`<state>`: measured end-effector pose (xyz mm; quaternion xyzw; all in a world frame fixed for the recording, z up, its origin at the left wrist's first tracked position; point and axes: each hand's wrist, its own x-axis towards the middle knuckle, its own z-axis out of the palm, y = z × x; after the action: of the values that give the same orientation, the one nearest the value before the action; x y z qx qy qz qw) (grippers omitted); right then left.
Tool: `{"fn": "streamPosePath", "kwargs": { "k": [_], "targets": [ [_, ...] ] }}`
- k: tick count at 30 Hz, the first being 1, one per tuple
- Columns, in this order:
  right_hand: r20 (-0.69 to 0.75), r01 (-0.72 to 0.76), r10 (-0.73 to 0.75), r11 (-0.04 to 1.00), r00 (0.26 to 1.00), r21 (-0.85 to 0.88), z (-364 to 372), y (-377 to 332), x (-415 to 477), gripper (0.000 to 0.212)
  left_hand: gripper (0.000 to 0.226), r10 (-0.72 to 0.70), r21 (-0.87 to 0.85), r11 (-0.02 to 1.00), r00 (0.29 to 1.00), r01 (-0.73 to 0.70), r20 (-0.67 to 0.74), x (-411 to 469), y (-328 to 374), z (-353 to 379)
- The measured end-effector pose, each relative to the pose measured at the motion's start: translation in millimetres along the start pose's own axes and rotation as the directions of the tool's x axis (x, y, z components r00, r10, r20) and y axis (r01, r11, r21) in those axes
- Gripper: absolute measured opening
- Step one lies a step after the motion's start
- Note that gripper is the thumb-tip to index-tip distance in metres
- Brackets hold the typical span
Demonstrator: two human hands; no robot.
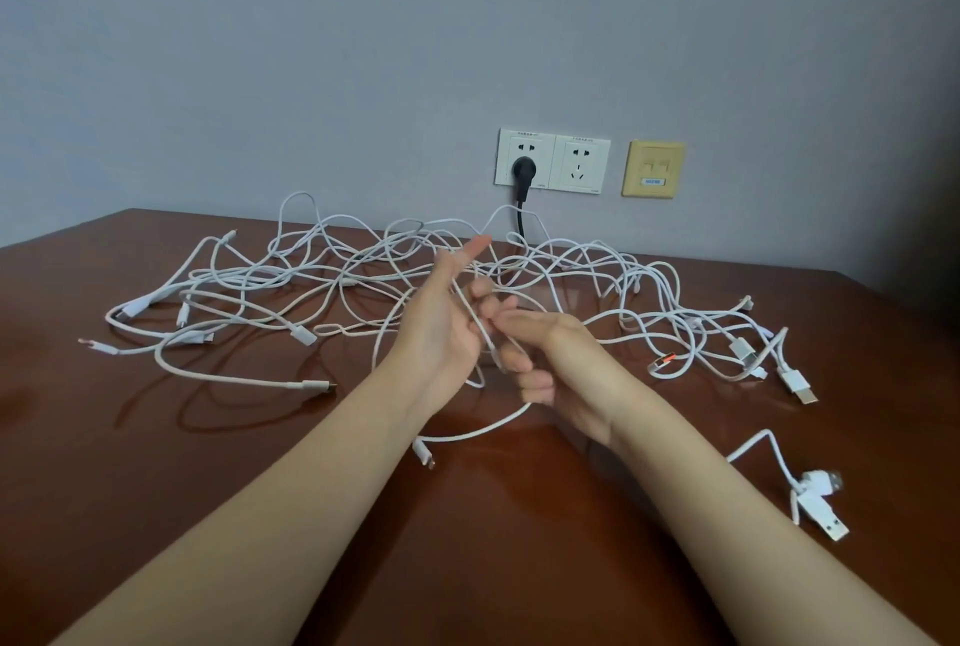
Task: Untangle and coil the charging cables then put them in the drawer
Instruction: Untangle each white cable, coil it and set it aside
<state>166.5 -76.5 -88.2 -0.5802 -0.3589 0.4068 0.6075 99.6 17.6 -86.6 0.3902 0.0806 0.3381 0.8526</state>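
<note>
A pale grey wall [311,48] stands behind the dark brown table [156,489] I am working at. Across the far half of the table sprawls the tangle of white charging cables [363,276], reaching from the left side almost to the right edge. It lies just beyond both my hands and partly behind them.

My left hand [441,328] is raised in front of the middle of the tangle, palm towards me. Its forefinger points up and the other fingers curl round one cable [488,430]. My right hand [550,365] is touching it from the right, fingers bent, pinching the same cable just below. From there the cable drops in a loop onto the table on my side of the hands and ends in a small connector [423,453].

On the wall sits a double socket [553,159] with a black plug [523,170] in it, and a yellow plate [653,169] beside it. Near my right forearm lie two USB plugs [821,500], apart from the tangle.
</note>
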Motion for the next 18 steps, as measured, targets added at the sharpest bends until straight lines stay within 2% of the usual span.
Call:
{"fn": "streamPosePath", "kwargs": {
  "k": [5,10,13,15,18],
  "targets": [
    [-0.014,0.025,-0.028,0.984,1.000,-0.179,-6.5,-8.1,-3.7,0.012,0.040,-0.008,-0.046,0.999,1.000,0.008,-0.011,-0.3,7.1,3.9],
    [-0.060,0.126,-0.153,0.938,0.986,-0.322,-8.3,-13.1,-5.6,0.014,0.042,0.001,-0.090,0.996,1.000,-0.002,-0.016,-1.5,15.0,6.6],
    [-0.081,0.155,-0.203,0.903,0.976,-0.400,-17.3,-16.7,-9.2,0.028,0.042,0.007,-0.143,0.990,1.000,-0.009,-0.009,-1.2,24.5,5.7],
    [-0.151,0.148,-0.241,0.875,0.959,-0.460,-29.1,-19.2,-12.1,0.036,0.043,0.030,-0.186,0.982,0.999,-0.032,-0.015,0.2,34.6,0.2],
    [-0.245,0.177,-0.271,0.922,0.931,-0.345,-42.5,-21.1,-13.6,0.035,0.042,0.007,-0.139,0.990,0.999,-0.012,-0.037,-0.1,40.0,-8.4]
  ]
}}
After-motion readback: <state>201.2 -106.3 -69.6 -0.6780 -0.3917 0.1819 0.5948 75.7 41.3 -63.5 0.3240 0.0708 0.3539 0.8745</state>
